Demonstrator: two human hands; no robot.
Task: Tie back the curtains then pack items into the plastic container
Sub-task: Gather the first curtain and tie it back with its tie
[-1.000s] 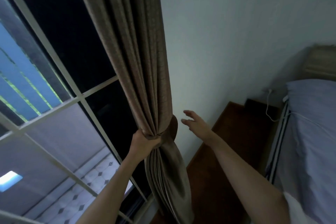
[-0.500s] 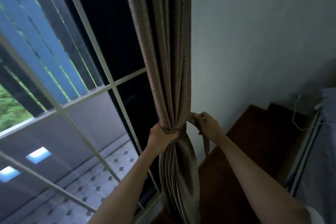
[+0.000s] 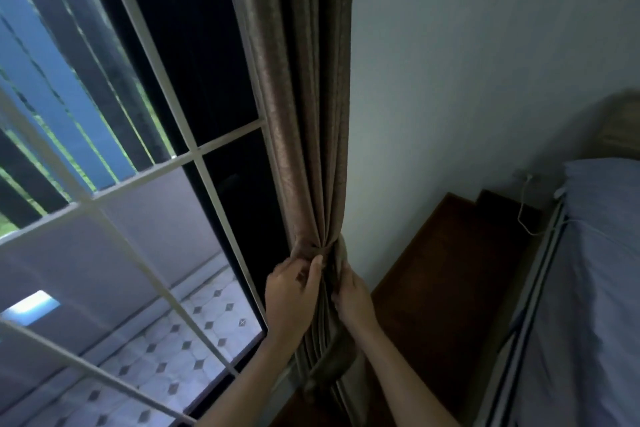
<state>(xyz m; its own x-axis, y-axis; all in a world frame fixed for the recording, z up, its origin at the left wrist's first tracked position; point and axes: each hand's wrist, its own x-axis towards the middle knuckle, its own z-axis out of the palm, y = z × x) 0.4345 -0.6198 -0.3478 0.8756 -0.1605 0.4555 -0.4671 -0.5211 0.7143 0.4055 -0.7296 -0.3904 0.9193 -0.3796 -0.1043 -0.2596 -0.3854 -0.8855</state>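
Observation:
A brown curtain point(image 3: 304, 114) hangs gathered in folds between the window and the wall. A matching fabric tieback point(image 3: 341, 248) wraps round the bunch at its narrowest point. My left hand point(image 3: 291, 298) pinches the gathered folds just below the tieback, thumb up against the cloth. My right hand point(image 3: 351, 298) grips the tieback strip on the right side of the bunch, fingers curled into the fabric. Below my hands the strip's loose end point(image 3: 325, 367) hangs down along the curtain. No plastic container is in view.
A window with a white grille point(image 3: 194, 152) fills the left side. A pale wall point(image 3: 467, 80) stands right of the curtain. A dark wooden floor point(image 3: 450, 274) lies below, with a bed in blue sheets point(image 3: 595, 288) at the right and a white cable point(image 3: 523, 204) beside it.
My right hand went from open in the air to the tieback, then down beside my left hand. My left hand slid from above the bunch to just below the tieback.

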